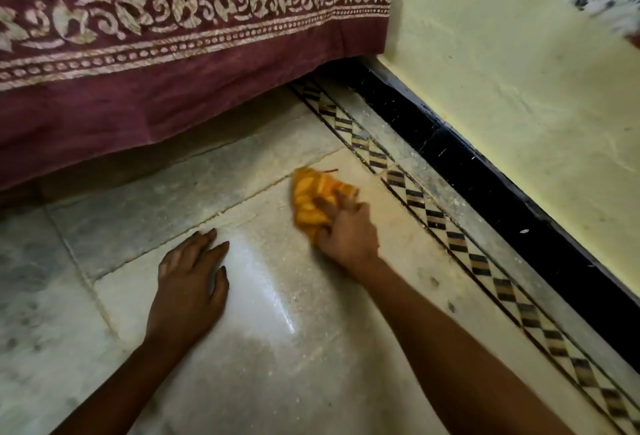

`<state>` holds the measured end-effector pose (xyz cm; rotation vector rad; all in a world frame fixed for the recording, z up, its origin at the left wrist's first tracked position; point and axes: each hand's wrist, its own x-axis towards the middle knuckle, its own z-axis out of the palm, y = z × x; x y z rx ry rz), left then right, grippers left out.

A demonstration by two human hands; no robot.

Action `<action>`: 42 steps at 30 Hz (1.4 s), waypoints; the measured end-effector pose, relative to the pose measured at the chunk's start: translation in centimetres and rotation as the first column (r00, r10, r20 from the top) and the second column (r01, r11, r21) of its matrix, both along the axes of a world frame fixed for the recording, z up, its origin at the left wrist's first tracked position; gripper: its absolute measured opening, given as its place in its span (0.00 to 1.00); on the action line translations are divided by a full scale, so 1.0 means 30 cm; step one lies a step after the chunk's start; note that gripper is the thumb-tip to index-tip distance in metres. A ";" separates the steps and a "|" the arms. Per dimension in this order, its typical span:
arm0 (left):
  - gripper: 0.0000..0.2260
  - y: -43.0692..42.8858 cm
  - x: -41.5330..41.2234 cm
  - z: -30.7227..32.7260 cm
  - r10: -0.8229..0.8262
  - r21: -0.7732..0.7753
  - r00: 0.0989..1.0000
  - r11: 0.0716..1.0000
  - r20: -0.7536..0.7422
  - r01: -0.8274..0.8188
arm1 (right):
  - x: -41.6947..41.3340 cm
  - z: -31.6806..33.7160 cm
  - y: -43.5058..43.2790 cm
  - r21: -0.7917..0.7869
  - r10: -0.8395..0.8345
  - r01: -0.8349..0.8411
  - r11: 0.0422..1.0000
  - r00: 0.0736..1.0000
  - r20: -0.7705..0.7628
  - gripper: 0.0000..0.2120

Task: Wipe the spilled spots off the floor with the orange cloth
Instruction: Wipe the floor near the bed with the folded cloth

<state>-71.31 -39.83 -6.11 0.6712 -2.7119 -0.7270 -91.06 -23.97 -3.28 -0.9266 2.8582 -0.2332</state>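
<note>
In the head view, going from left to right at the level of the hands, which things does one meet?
Left hand → orange cloth, gripped by the right hand → diamond-patterned floor border → black skirting → yellow wall.

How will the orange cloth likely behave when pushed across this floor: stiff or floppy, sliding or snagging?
Probably floppy: the orange cloth is bunched into folds under the right hand. Likely slides easily, since the floor looks glossy.

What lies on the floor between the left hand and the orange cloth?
Only bare, shiny floor separates left hand and orange cloth, in the head view.
</note>
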 end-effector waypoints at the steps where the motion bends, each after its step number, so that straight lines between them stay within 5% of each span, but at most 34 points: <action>1: 0.23 0.000 0.000 -0.001 -0.005 -0.004 1.000 1.000 0.002 0.005 | 0.087 0.004 0.028 -0.064 0.120 -0.122 0.990 0.992 -0.025 0.30; 4: 0.23 -0.002 0.001 0.000 -0.018 -0.002 1.000 1.000 -0.009 0.018 | 0.226 0.000 0.306 -0.185 0.465 -0.470 0.863 0.882 -0.071 0.24; 6: 0.23 -0.006 0.006 -0.006 -0.035 0.001 0.999 0.999 -0.007 0.035 | 0.207 -0.010 0.551 -0.129 0.474 -0.488 0.863 0.872 -0.125 0.25; 9: 0.23 -0.012 0.022 -0.014 -0.071 0.006 0.997 0.997 -0.005 0.071 | 0.095 0.008 0.727 -0.058 0.081 -0.091 0.994 0.985 -0.151 0.27; 14: 0.24 -0.016 0.072 -0.016 -0.079 0.027 0.997 0.996 -0.007 0.079 | -0.103 -0.024 0.352 -0.064 -0.364 0.360 0.931 0.929 -0.066 0.28; 17: 0.26 -0.027 0.125 -0.006 0.013 0.056 1.000 0.998 -0.018 -0.012 | 0.001 0.002 -0.028 -0.141 -0.209 0.217 0.966 0.976 0.068 0.25; 20: 0.27 -0.042 0.187 0.007 0.160 0.082 0.987 0.984 -0.022 -0.157 | 0.285 0.021 -0.253 -0.177 0.149 -0.133 0.975 0.985 0.082 0.25; 25: 0.28 -0.083 0.312 0.018 0.289 0.058 0.957 0.956 0.000 -0.289 | 0.479 -0.027 0.039 -0.224 0.582 -0.565 0.794 0.813 0.013 0.25; 27: 0.28 -0.097 0.369 0.017 0.303 0.023 0.952 0.952 0.029 -0.304 | 0.394 -0.018 0.212 -0.201 0.555 -0.557 0.806 0.829 -0.074 0.24; 29: 0.27 -0.098 0.403 0.011 0.295 -0.001 0.954 0.955 0.053 -0.296 | 0.259 0.009 0.285 -0.091 0.299 -0.303 0.949 0.953 -0.054 0.26; 32: 0.25 -0.098 0.437 0.012 0.291 -0.024 0.955 0.957 0.052 -0.290 | 0.096 0.054 0.124 0.043 0.005 -0.001 0.999 0.997 -0.074 0.30; 34: 0.25 -0.088 0.450 0.010 0.284 -0.023 0.957 0.959 0.057 -0.283 | 0.070 0.075 -0.084 -0.041 -0.054 0.052 0.998 0.998 -0.035 0.23; 38: 0.27 -0.079 0.466 0.012 0.333 0.013 0.943 0.943 0.003 -0.333 | 0.292 0.057 -0.492 -0.132 0.186 -0.177 0.975 0.981 0.057 0.20; 42: 0.28 -0.071 0.462 0.023 0.442 0.123 0.890 0.895 -0.111 -0.430 | 0.586 0.011 -0.478 -0.155 0.535 -0.525 0.837 0.845 0.025 0.25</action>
